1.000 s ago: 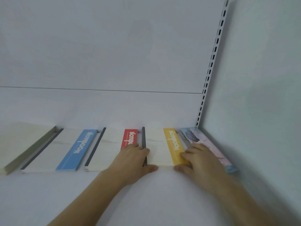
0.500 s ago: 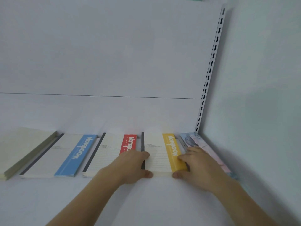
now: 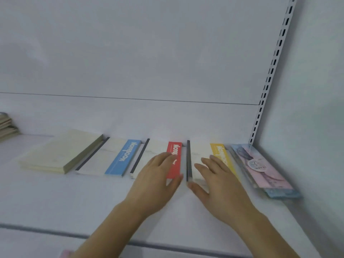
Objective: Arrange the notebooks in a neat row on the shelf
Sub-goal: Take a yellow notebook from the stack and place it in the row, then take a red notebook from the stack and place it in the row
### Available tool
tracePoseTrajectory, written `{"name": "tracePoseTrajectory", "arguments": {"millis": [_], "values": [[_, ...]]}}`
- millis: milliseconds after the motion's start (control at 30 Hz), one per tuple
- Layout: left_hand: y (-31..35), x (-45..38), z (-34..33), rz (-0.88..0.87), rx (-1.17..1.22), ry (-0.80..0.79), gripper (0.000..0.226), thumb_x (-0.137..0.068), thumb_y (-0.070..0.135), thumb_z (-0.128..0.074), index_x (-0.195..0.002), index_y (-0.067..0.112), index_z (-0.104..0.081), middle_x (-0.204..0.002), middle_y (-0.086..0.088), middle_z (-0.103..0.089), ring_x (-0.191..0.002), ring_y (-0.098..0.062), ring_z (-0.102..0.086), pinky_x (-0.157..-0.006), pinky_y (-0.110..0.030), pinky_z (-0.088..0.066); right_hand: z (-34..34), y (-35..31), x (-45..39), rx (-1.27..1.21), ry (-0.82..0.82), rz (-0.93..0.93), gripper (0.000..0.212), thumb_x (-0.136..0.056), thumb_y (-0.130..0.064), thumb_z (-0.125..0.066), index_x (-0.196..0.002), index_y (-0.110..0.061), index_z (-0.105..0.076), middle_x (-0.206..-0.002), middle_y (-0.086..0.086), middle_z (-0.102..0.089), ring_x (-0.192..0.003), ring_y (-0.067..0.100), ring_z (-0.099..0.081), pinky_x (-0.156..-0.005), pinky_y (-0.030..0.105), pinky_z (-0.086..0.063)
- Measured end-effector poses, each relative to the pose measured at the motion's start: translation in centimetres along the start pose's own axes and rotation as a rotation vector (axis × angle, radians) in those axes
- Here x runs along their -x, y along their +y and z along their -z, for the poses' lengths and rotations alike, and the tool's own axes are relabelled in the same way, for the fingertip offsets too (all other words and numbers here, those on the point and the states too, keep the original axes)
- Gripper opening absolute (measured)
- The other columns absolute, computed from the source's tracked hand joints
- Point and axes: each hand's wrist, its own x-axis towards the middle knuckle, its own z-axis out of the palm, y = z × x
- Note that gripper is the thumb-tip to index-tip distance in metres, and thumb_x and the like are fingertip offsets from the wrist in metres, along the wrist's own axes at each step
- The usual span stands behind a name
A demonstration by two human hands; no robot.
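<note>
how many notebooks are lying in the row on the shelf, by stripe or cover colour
Plain cream cover: 1
Blue stripe: 1
Red stripe: 1, under the left hand
Yellow stripe: 1, under the right hand
Pink and blue picture cover: 1
Total: 5, not counting the blurred stack at far left.

Five notebooks lying flat in a row on white shelf (image 3: pixel 55 202); left hand (image 3: pixel 156 181) spread over red-striped notebook (image 3: pixel 174 161), right hand (image 3: pixel 217 183) over yellow-striped notebook (image 3: pixel 220 155), fingers extended

Matt white shelf (image 3: pixel 55 198); paper notebooks (image 3: pixel 121 159), glossy pink cover (image 3: pixel 260 166).
</note>
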Motion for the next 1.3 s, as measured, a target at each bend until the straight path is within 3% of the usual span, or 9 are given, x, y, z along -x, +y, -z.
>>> {"name": "tracePoseTrajectory", "arguments": {"millis": [167, 267, 400, 500, 633, 833, 1033, 1300], "values": [[-4.3, 4.1, 4.5, 0.058, -0.106, 0.129, 0.053, -0.098, 0.046, -0.050, -0.145, 0.023, -0.045, -0.148, 0.006, -0.047, -0.139, -0.014, -0.039, -0.112, -0.027, -0.032, -0.5, -7.8, 0.4, -0.008, -0.081, 0.091, 0.070, -0.092, -0.069, -0.021, -0.147, -0.028, -0.033, -0.156, -0.004, -0.029, -0.147, 0.016, -0.011, -0.120, 0.035, -0.014], [-7.4, 7.3, 7.9, 0.124, -0.166, 0.117, 0.062, -0.099, 0.052, -0.044, -0.152, 0.024, -0.032, -0.157, 0.004, -0.035, -0.145, -0.016, -0.029, -0.117, -0.031, -0.027, -0.5, -13.2, 0.1, -0.002, -0.112, 0.119, 0.071, -0.092, -0.069, -0.020, -0.150, -0.029, -0.024, -0.159, -0.006, -0.017, -0.148, 0.015, -0.004, -0.115, 0.028, 0.000], [-13.1, 12.8, 12.9, 0.205, -0.223, 0.111, 0.066, -0.099, 0.058, -0.035, -0.156, 0.027, -0.019, -0.162, 0.004, -0.023, -0.149, -0.015, -0.018, -0.119, -0.031, -0.019, -1.3, -21.7, -0.1, -0.014, -0.084, 0.178, 0.079, -0.088, -0.073, -0.013, -0.149, -0.026, -0.028, -0.158, -0.001, -0.023, -0.147, 0.018, -0.013, -0.116, 0.031, -0.009], [-17.9, 17.2, 17.5, 0.268, -0.251, 0.101, 0.069, -0.099, 0.060, -0.033, -0.157, 0.026, -0.017, -0.163, 0.004, -0.021, -0.150, -0.016, -0.015, -0.121, -0.033, -0.018, -2.3, -28.8, -0.6, -0.078, -0.109, 0.202, 0.080, -0.086, -0.073, -0.010, -0.151, -0.028, -0.020, -0.160, -0.004, -0.013, -0.148, 0.016, -0.003, -0.118, 0.031, -0.007], [-24.3, 22.5, 23.0, 0.354, -0.266, 0.133, 0.068, -0.099, 0.060, -0.034, -0.156, 0.026, -0.019, -0.162, 0.004, -0.023, -0.150, -0.016, -0.017, -0.120, -0.034, -0.021, -4.0, -38.2, -1.7, -0.134, -0.099, 0.262, 0.080, -0.088, -0.072, -0.013, -0.150, -0.024, -0.026, -0.158, -0.001, -0.020, -0.146, 0.017, -0.011, -0.119, 0.033, -0.014], [-33.5, 28.0, 28.9, 0.482, -0.276, 0.158, 0.065, -0.099, 0.059, -0.036, -0.154, 0.027, -0.024, -0.159, 0.007, -0.028, -0.148, -0.014, -0.020, -0.118, -0.032, -0.023, -7.4, -50.5, -4.2, -0.169, -0.144, 0.385, 0.081, -0.086, -0.071, -0.009, -0.151, -0.025, -0.022, -0.160, -0.003, -0.013, -0.147, 0.016, -0.003, -0.120, 0.032, -0.011], [-43.1, 29.1, 31.9, 0.579, -0.275, 0.155, 0.065, -0.098, 0.058, -0.038, -0.154, 0.027, -0.027, -0.159, 0.009, -0.030, -0.146, -0.015, -0.026, -0.119, -0.034, -0.028, -12.0, -59.1, -9.8, -0.201, -0.128, 0.411, 0.072, -0.093, -0.069, -0.020, -0.152, -0.028, -0.018, -0.161, -0.005, -0.009, -0.147, 0.014, 0.000, -0.111, 0.024, 0.001], [-54.2, 25.4, 34.9, 0.611, -0.407, 0.105, 0.066, -0.099, 0.059, -0.035, -0.155, 0.026, -0.023, -0.162, 0.003, -0.022, -0.150, -0.018, -0.015, -0.120, -0.037, -0.023, -18.4, -67.6, -18.7, -0.242, -0.182, 0.418, 0.077, -0.092, -0.067, -0.022, -0.153, -0.020, -0.013, -0.161, 0.004, -0.008, -0.148, 0.022, -0.002, -0.120, 0.040, -0.015]]}}
